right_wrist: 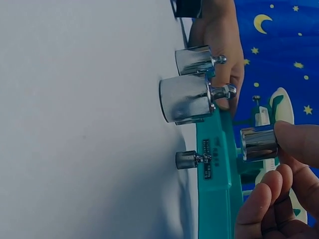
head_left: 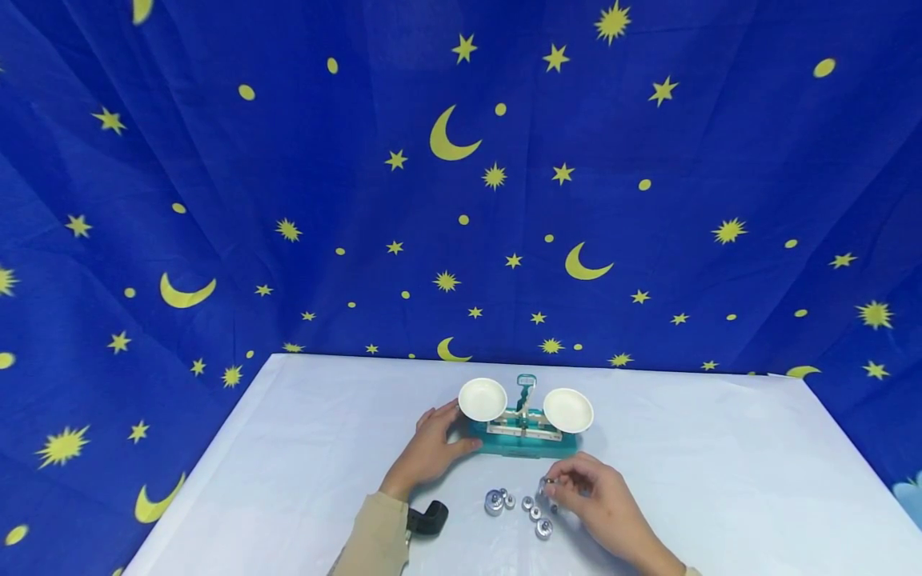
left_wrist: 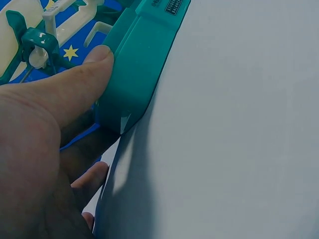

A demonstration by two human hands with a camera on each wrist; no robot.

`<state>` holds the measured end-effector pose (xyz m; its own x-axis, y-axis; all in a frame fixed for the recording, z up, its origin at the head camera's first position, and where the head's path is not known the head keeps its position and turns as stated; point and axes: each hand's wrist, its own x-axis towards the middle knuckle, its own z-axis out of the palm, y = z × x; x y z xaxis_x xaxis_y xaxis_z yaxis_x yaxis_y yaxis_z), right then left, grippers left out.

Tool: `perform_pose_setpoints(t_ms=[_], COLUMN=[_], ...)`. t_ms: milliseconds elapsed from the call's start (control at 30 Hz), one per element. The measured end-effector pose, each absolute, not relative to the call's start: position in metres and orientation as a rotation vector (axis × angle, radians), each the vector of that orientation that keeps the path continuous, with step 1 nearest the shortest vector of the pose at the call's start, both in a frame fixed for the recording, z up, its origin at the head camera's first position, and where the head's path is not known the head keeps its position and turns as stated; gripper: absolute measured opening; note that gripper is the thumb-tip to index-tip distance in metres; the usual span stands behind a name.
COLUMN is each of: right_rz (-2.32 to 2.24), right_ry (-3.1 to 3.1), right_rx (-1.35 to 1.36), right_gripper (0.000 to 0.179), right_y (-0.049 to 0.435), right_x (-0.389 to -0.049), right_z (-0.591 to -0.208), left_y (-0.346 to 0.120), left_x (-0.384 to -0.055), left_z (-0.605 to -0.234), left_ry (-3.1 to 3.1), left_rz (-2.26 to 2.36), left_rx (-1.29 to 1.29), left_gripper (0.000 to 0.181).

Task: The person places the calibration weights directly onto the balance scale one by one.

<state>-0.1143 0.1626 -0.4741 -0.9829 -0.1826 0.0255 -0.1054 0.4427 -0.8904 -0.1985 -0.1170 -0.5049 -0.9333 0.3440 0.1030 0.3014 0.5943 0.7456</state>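
Note:
A green balance scale (head_left: 522,450) with two white pans stands on the white table. My left hand (head_left: 430,450) grips the left end of its base, with the thumb (left_wrist: 94,74) on the front face and fingers behind. In front of the scale, my right hand (head_left: 601,502) pinches a shiny metal weight (right_wrist: 259,143) between thumb and fingertips, held above the table. Several other knobbed weights stand below it: a large one (head_left: 494,502), a medium one (head_left: 543,529) and smaller ones around them. Both pans, the left (head_left: 483,399) and the right (head_left: 569,410), hold nothing.
The white table (head_left: 720,464) reaches back to a blue curtain (head_left: 461,200) with yellow moons and stars. A black curved device (head_left: 430,519) sits by the left wrist, beside the beige sleeve (head_left: 374,534).

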Motion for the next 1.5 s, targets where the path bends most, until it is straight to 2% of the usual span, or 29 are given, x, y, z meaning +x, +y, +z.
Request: perform_pose_setpoints(t_ms=[1500], right_rz=[-1.745], right_ry=[2.745], right_rx=[-0.348], right_gripper=[0.01], right_y=[0.169], right_x=[-0.115], right_z=[-0.457], left_y=[-0.117], left_x=[-0.198], left_z=[-0.505], left_ry=[2.746], left_rz=[1.291], left_rx=[0.558], left_gripper=[0.072])
